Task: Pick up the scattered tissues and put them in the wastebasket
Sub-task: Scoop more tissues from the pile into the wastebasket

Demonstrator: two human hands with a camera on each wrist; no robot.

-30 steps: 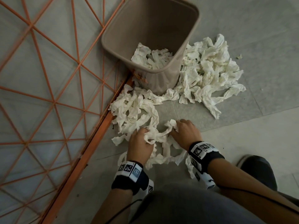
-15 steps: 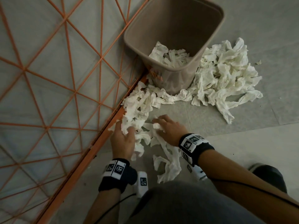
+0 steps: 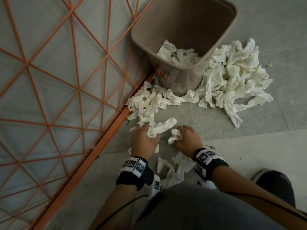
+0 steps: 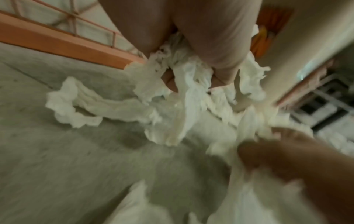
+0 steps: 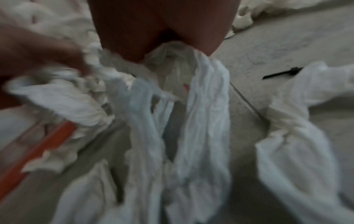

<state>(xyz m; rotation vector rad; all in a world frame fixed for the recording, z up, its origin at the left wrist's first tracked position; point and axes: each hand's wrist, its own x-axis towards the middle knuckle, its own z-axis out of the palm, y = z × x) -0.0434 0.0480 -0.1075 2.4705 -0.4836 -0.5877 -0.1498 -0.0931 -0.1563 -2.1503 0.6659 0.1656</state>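
A brown wastebasket (image 3: 221,39) stands by the orange frame with crumpled white tissues (image 3: 179,55) in its bottom. More tissues lie in a heap (image 3: 232,77) to its right and in a smaller heap (image 3: 146,102) in front of it on the left. My left hand (image 3: 146,135) grips a bunch of tissues (image 3: 162,127), which shows hanging from the fingers in the left wrist view (image 4: 182,94). My right hand (image 3: 186,136) grips another wad (image 3: 174,136), with long strands (image 5: 191,121) trailing below it. Loose tissues (image 3: 174,170) lie between my wrists.
An orange metal lattice frame (image 3: 106,135) runs diagonally along the left, its base bar close to my left hand. Grey tiled floor (image 3: 249,146) lies to the right. My knee (image 3: 199,206) and a dark shoe (image 3: 274,183) are at the bottom. A small black scrap (image 5: 281,73) lies on the floor.
Both hands have gathered strands off the floor into wads and drawn a little apart. The view has shifted, so the wastebasket sits further right.
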